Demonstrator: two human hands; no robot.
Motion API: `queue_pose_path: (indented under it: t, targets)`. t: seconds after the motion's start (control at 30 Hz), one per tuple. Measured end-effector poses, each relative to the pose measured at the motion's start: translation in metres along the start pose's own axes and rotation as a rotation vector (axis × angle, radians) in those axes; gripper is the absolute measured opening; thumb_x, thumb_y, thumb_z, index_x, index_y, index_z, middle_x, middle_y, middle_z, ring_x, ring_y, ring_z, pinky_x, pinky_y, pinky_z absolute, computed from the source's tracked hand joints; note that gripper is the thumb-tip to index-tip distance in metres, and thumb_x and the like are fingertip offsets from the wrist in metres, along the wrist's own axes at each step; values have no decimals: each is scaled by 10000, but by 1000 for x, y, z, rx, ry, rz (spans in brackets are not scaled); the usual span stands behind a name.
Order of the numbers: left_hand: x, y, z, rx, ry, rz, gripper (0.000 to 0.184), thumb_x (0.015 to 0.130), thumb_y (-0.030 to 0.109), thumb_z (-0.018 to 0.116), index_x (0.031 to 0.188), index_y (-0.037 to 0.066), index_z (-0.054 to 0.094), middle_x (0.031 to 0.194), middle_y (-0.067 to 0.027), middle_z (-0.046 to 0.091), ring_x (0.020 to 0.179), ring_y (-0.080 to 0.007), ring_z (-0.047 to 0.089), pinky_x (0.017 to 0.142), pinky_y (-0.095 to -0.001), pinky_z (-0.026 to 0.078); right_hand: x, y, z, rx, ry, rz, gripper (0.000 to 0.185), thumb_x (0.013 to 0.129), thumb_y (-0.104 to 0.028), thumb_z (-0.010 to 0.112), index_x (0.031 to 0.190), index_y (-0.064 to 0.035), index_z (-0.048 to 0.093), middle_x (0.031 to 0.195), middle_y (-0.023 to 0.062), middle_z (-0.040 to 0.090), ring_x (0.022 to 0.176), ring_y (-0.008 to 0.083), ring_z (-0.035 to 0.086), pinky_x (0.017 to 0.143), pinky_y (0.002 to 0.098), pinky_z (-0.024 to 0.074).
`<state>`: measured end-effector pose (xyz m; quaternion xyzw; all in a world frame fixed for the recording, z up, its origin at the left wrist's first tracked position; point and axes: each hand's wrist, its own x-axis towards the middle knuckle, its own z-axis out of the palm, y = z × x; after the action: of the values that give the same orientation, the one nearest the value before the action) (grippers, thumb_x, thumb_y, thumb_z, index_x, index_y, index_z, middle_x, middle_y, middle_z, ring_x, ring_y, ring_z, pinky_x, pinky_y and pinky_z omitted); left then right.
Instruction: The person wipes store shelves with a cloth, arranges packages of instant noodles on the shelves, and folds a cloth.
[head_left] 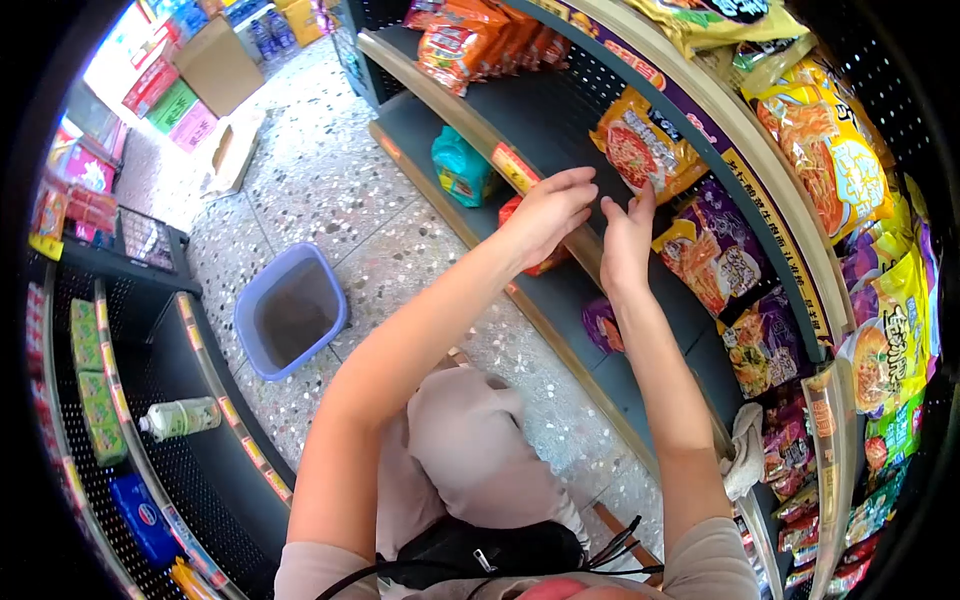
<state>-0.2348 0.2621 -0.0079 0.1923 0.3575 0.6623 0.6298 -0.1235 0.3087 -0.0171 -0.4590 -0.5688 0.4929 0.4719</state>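
Note:
My left hand [548, 215] is held over the front edge of a lower shelf, fingers stretched out and nothing in them. Close beside it, my right hand [628, 238] has its thumb and forefinger apart. Its fingertips overlap the lower edge of an orange instant noodle packet [650, 145]; whether they touch it I cannot tell. Purple-and-yellow noodle packets [708, 250] stand along the same shelf towards me. Below my left hand, a red packet [545, 262] is partly hidden on the bottom shelf, with a teal package [460, 168] farther along.
A blue-purple bin [291, 312] stands on the speckled floor. Opposite shelves hold a bottle [182, 418] and green packs [98, 400]. A grey cloth [744, 450] hangs at the shelf edge. Cardboard boxes [218, 68] stand at the far end. Large noodle packs [825, 150] fill the upper right shelf.

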Motion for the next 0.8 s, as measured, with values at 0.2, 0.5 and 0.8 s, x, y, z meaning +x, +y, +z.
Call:
queue_pose_path:
  t: [0.2, 0.5, 0.8]
  targets:
    - [-81, 36, -31, -37, 65, 126, 359, 933, 106, 516, 1276, 7, 482, 1259, -127, 520, 1187, -230, 494, 1039, -354, 377, -38, -12, 58, 183, -189, 35, 717, 838, -29, 570, 1439, 2, 180, 1456, 210, 203, 1331, 303, 286, 1070, 363, 282]
    - [-209, 78, -69, -54, 250, 350, 381, 933, 109, 503, 1291, -14, 454, 1294, -128, 504, 1162, -224, 515, 1032, -365, 393, -119, -52, 142, 235, -622, 4, 649, 844, -12, 546, 1414, -13, 236, 1455, 177, 266, 1330, 297, 303, 1068, 373, 303]
    - [-335, 91, -99, -70, 440, 586, 416, 932, 125, 508, 1307, -32, 422, 1320, -156, 467, 1189, -246, 495, 1045, -383, 381, -226, -82, 208, 334, -950, 25, 598, 825, -1, 553, 1376, -30, 322, 1430, 144, 335, 1289, 275, 368, 1013, 357, 362]
